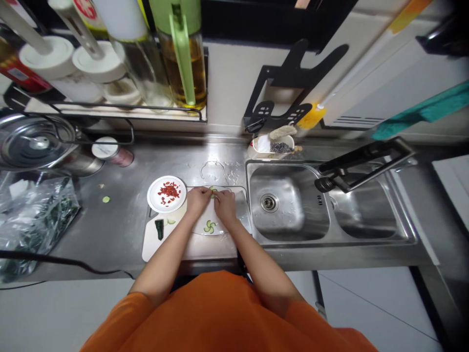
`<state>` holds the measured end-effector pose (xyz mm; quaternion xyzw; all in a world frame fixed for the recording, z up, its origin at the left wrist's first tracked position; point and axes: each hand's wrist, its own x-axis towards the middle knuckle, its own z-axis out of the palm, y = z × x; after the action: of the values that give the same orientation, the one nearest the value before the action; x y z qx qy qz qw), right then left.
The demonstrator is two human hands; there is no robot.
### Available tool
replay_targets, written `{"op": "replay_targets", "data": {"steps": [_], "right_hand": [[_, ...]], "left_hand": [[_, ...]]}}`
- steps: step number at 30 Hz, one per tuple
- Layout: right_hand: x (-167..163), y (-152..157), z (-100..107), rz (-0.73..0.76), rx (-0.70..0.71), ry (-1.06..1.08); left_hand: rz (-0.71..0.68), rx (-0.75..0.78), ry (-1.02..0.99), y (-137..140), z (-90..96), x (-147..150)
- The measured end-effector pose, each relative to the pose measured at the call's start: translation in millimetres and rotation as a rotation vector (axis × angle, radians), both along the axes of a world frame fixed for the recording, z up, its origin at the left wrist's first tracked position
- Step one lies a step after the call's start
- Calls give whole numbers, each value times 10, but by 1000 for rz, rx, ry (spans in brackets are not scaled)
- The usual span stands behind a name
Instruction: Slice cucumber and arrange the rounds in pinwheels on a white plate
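Note:
My left hand [198,201] and my right hand [224,205] meet over the far side of a large round plate [200,226], fingers pinched together. Green cucumber slices [212,189] show at their fingertips; how many each hand grips is hidden. Nearer to me on the plate, several curved cucumber slices [209,227] form a small pinwheel. Under the plate lies a white cutting board [152,244]. On its left part are a dark green cucumber piece [159,229] and a few pale slices [170,221]. A small white plate [151,194] holds small red pieces [170,190] beside my left hand.
A double steel sink [289,205] with a black faucet [340,178] is at the right. Bagged greens [40,220], a lidded pot [36,142] and a spice jar [113,152] stand left. Above, a rack [146,113] carries bottles. One cucumber slice [106,199] lies on the counter.

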<state>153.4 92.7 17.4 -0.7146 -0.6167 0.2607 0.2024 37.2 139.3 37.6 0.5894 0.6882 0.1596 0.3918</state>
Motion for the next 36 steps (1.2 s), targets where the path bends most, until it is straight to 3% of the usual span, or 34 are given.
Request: {"op": "replay_targets", "data": {"steps": [19, 28, 32, 36], "right_hand": [[16, 11, -27, 1, 25, -25], [29, 11, 66, 13, 36, -13], [48, -31, 136, 6, 27, -3], [74, -114, 169, -10, 13, 9]], "left_hand": [[2, -9, 2, 15, 4, -13], [23, -1, -12, -22, 90, -43], [86, 35, -10, -75, 155, -189], [152, 120, 105, -109, 185, -551]]}}
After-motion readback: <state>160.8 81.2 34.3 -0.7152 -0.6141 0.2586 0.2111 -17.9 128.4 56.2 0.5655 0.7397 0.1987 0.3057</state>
